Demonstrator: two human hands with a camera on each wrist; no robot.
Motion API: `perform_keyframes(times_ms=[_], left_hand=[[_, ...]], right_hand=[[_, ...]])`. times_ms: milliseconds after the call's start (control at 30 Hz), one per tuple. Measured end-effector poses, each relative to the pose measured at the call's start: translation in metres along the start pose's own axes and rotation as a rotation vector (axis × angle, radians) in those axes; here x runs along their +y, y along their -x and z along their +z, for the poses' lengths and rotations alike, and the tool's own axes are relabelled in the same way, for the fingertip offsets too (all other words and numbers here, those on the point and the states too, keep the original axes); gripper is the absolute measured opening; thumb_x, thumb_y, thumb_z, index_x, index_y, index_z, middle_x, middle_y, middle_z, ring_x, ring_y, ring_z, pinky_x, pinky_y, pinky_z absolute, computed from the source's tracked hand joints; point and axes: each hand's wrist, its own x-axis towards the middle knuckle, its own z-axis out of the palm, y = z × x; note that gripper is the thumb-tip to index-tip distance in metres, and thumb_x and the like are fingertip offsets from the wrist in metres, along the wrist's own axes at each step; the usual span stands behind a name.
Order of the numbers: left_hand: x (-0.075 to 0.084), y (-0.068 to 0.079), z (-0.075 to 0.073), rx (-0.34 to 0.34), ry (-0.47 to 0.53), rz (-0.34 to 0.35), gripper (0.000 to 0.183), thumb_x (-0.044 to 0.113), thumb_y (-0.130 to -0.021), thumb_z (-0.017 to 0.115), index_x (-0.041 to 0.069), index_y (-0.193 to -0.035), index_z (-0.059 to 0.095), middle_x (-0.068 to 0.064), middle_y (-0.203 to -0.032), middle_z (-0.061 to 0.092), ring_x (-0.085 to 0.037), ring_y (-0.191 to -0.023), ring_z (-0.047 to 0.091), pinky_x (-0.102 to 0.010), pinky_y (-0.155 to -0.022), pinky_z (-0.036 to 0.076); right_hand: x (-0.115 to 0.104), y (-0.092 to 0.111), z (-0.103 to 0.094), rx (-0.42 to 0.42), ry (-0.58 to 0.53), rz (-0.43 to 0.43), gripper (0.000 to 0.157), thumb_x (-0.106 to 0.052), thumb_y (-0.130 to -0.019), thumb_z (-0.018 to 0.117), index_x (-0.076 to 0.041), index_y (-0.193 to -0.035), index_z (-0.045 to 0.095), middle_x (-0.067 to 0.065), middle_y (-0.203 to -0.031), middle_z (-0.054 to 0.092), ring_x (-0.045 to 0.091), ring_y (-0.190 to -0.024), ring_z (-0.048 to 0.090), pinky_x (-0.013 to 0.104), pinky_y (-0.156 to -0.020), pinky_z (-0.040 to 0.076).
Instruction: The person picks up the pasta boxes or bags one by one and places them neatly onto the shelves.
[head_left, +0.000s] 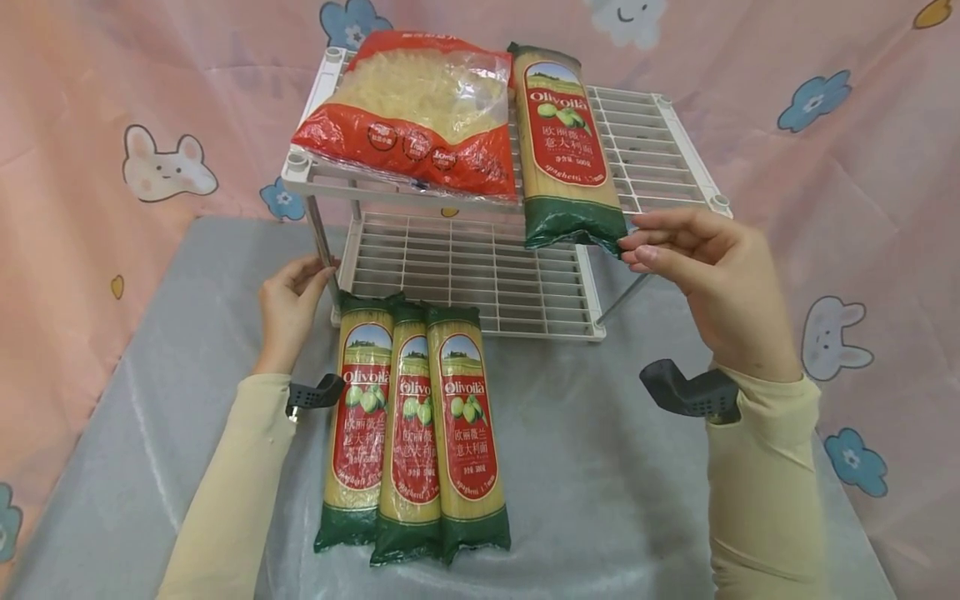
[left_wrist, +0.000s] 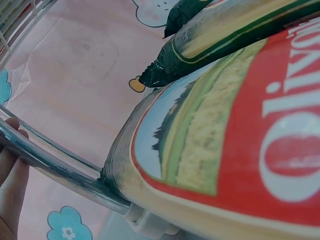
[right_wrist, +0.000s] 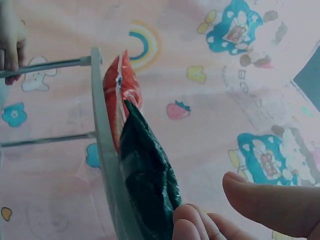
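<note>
On the left, my left hand grips the front metal leg of a white two-tier rack; the left wrist view shows fingers around that leg. My right hand is at the lower right corner of a spaghetti pack lying on the upper tier. In the right wrist view its fingertips touch the pack's green end, while the thumb stands apart. A red and clear pasta bag lies left of that pack.
Three more spaghetti packs lie side by side on the grey cloth in front of the rack, between the forearms. The lower tier sits behind them. A pink patterned curtain hangs behind.
</note>
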Motion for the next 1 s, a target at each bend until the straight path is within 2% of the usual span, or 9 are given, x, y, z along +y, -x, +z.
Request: perform_keyframes(times_ms=[133,400,667,1000], left_hand=[[0.001,0.0,0.001,0.003,0.007,0.002,0.025,0.014,-0.092,0.063,-0.003,-0.111,0.066,-0.015,-0.108,0.068,0.002,-0.088,0.063,-0.025,-0.089,0.051],[0.0,0.0,0.001,0.012,0.005,0.012,0.025,0.014,-0.092,0.063,-0.003,-0.109,0.067,-0.015,-0.107,0.068,0.006,-0.085,0.061,-0.024,-0.088,0.051],[0.0,-0.001,0.001,0.01,0.01,0.0,0.026,0.015,-0.091,0.064,-0.003,-0.11,0.066,-0.016,-0.108,0.068,0.003,-0.088,0.062,-0.025,-0.089,0.051],[-0.002,-0.001,0.001,0.012,0.029,0.007,0.025,0.013,-0.091,0.064,-0.002,-0.111,0.067,-0.015,-0.107,0.068,0.005,-0.085,0.062,-0.024,-0.088,0.051]], right_hand=[[0.009,0.011,0.003,-0.016,-0.003,-0.022,0.025,0.009,-0.086,0.062,0.01,-0.111,0.062,0.015,-0.094,0.069,0.023,-0.084,0.066,0.026,-0.081,0.055],[0.031,0.028,0.009,-0.059,0.008,0.011,0.024,0.008,-0.087,0.061,0.009,-0.111,0.062,0.014,-0.095,0.068,0.022,-0.085,0.066,0.027,-0.083,0.054],[0.059,0.036,0.018,-0.088,0.078,0.12,0.022,0.002,-0.089,0.063,0.004,-0.111,0.063,0.012,-0.097,0.068,0.022,-0.086,0.066,0.029,-0.083,0.054],[0.096,0.046,0.027,-0.114,0.077,0.224,0.022,0.002,-0.088,0.064,0.003,-0.109,0.063,0.01,-0.095,0.069,0.02,-0.086,0.067,0.033,-0.081,0.055]])
